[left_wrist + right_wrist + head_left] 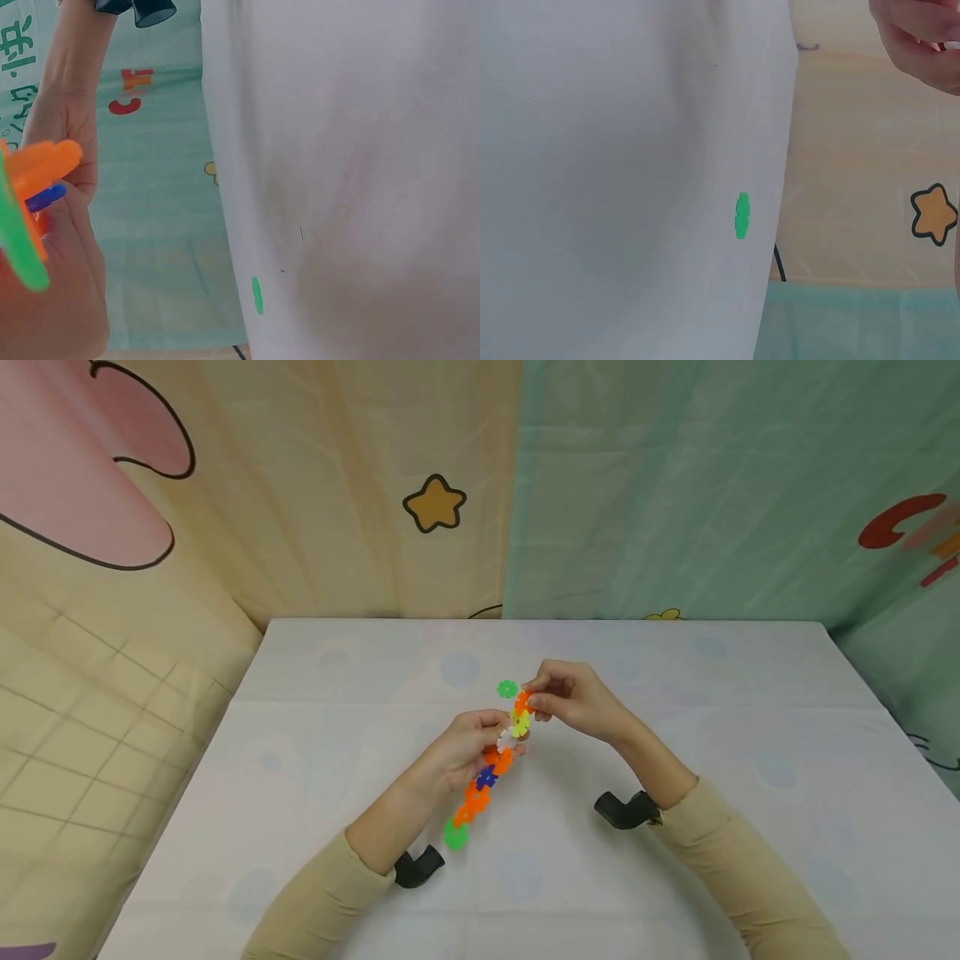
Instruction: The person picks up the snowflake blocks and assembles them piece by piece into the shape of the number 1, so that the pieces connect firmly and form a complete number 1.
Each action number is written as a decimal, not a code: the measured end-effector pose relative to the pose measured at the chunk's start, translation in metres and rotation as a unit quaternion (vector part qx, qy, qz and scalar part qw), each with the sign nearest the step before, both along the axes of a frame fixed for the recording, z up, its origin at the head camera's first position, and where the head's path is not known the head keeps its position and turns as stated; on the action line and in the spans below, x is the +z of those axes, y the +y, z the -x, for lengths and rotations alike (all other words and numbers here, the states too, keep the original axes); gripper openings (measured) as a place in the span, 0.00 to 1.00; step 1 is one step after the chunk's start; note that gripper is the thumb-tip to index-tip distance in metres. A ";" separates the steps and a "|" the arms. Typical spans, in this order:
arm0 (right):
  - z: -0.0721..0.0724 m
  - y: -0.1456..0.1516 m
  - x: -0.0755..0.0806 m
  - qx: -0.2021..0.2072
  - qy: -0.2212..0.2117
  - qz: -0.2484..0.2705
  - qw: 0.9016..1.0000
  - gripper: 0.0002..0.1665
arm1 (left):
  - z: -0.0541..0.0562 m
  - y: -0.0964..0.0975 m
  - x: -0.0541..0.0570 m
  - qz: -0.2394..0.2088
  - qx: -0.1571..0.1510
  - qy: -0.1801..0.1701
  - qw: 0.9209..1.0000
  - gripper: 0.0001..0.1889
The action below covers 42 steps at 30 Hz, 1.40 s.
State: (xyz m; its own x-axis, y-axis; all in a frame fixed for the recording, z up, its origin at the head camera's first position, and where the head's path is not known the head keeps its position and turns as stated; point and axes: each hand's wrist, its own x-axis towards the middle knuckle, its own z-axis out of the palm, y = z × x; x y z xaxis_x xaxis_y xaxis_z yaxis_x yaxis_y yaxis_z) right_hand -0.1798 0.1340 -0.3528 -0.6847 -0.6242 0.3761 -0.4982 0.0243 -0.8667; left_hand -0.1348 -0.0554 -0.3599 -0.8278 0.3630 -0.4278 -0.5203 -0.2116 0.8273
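A chain of interlocking flower-shaped plastic discs (477, 797) slants between my hands, in green, orange, blue, white and yellow. With my left hand (468, 745) I grip the chain near its white and yellow discs. The thumb and fingers of my right hand (576, 697) pinch the orange disc (522, 702) at its upper end. Whether that disc is fully slotted into the yellow one cannot be made out. A green disc (455, 835) forms the lower end. In the left wrist view, my left hand (56, 300) is partly hidden behind the chain's green disc (21, 240).
A loose green disc (507, 689) lies on the white-covered table (300, 827) just beyond my hands; the right wrist view shows the same green disc (742, 215) near the table's far edge. Printed curtains (360, 485) hang behind the table. Black curved mounts (626, 811) sit at both wrists.
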 end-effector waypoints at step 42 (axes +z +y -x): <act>0.049 -0.011 -0.028 -0.125 -0.207 -0.092 0.966 0.21 | 0.017 -0.017 0.003 0.012 0.013 0.043 0.999 0.24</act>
State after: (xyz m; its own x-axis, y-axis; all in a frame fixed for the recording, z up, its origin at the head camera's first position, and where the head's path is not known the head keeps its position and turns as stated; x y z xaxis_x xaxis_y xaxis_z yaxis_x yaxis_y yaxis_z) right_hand -0.2292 0.1229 -0.3808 -0.8905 -0.4505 -0.0634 -0.0694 0.2724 -0.9597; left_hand -0.1522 -0.0729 -0.3573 -0.8707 0.3314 -0.3634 -0.4423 -0.2046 0.8732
